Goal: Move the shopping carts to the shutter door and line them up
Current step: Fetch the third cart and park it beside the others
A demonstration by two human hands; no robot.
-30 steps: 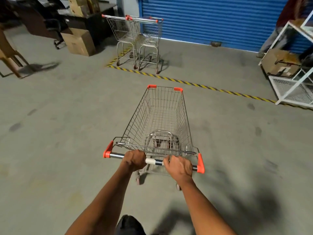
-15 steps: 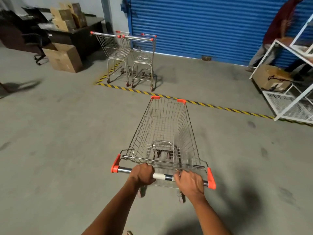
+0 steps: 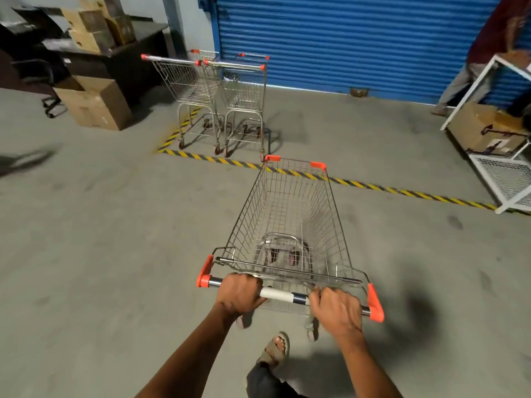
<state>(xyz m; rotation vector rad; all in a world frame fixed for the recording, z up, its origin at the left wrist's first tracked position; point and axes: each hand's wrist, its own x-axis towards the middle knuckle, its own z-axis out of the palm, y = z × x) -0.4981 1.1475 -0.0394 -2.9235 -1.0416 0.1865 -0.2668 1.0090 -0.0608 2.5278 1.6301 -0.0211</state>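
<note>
An empty wire shopping cart [image 3: 290,214] with orange corner caps stands right in front of me, nose toward the blue shutter door [image 3: 344,38]. My left hand [image 3: 240,293] is closed on the left part of its handle bar, and my right hand [image 3: 336,308] grips the right part. The cart's front edge reaches the yellow-black floor stripe [image 3: 402,192]. Two more carts stand side by side beyond the stripe, near the door's left end: one on the left [image 3: 186,81], one on the right [image 3: 244,87].
Cardboard boxes [image 3: 94,103] and a dark desk with an office chair are at the far left. A white metal rack [image 3: 500,173] holding a box stands at the right, with another person [image 3: 471,73] behind it by the door. My sandalled foot [image 3: 274,347] is under the handle.
I have pushed the cart forward toward the door: the parked carts and the floor stripe are nearer, and the cart's front now reaches the stripe. Both hands kept their grip.
</note>
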